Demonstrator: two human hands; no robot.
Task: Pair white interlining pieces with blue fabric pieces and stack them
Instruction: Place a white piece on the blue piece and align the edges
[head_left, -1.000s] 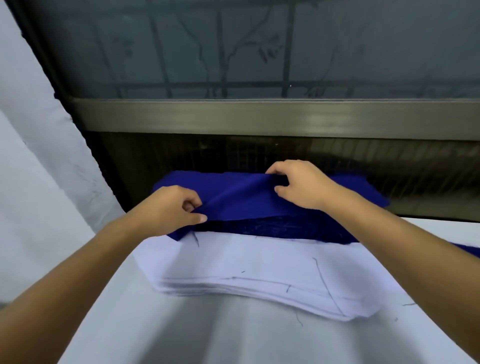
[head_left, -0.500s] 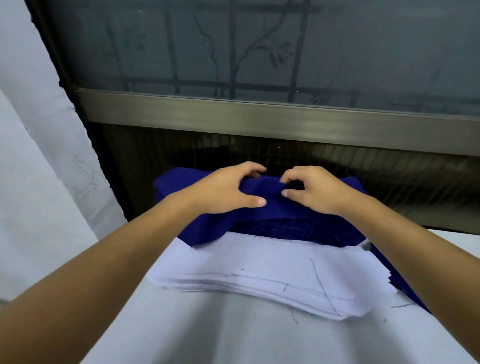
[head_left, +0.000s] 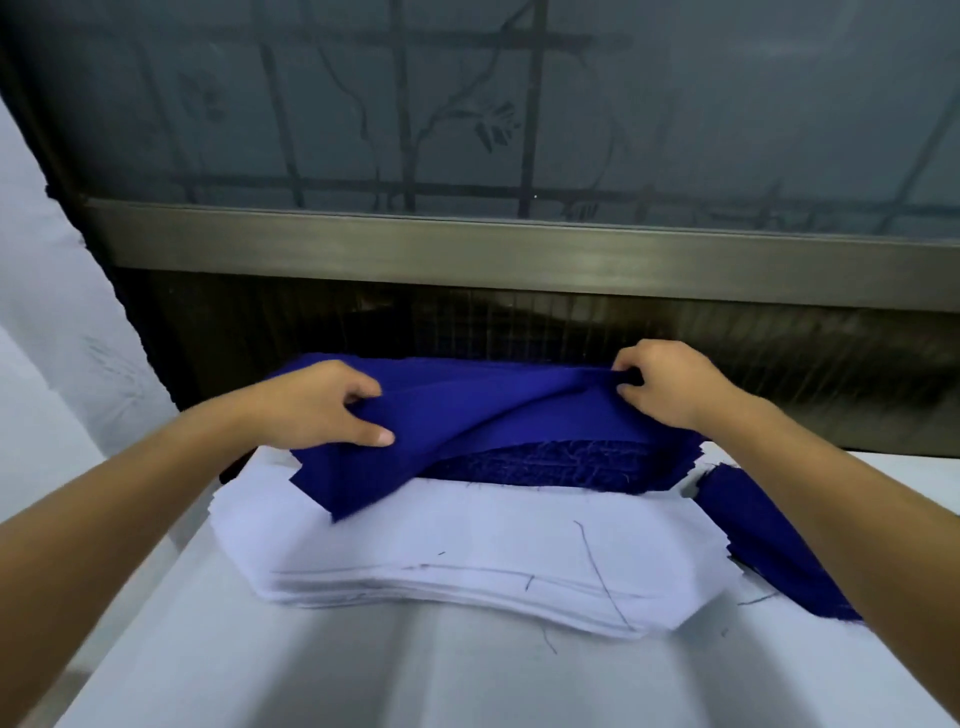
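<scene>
A top blue fabric piece (head_left: 467, 415) is lifted off the blue stack (head_left: 561, 462) at the table's far edge. My left hand (head_left: 317, 405) grips its left end, thumb on top. My right hand (head_left: 670, 384) pinches its right end. The piece sags between them, and its left corner hangs over the white interlining stack (head_left: 467, 551), which lies just in front of the blue stack.
Another blue fabric piece (head_left: 763, 540) lies at the right under my right forearm. The white table (head_left: 363, 675) extends toward me. A dark window frame (head_left: 519, 254) and mesh panel stand right behind the stacks. A white wall is at the left.
My hands were close together at the middle of the blue piece; they have moved apart to its two ends, spreading and lifting it off the stack.
</scene>
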